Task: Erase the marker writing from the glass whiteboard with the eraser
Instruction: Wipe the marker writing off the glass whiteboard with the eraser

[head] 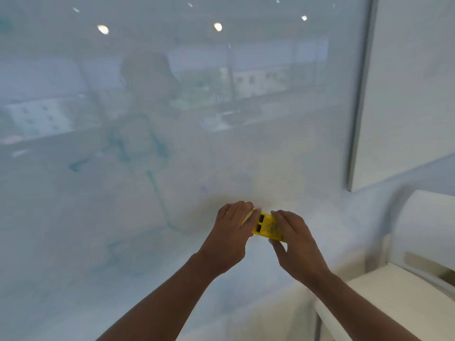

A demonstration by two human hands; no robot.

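From my remote seat, both bare hands meet low against the large frosted glass whiteboard [172, 119], clasping a small yellow rectangular plastic eraser [267, 226] between them. My left hand [231, 239] has its grip closed around the eraser's left end, fingers curled over the top edge; my right hand [296, 242] has its grip closed on the right end, fingers over the top and thumb underneath. Two dark rectangular slots show on the eraser's yellow face between the hands. Faint teal marker streaks [157, 185] smear the glass to the left of the hands, blurred. The board's grey metal edge [360, 94] runs down the right side, and a pale cream surface [384, 299] sits at lower right.
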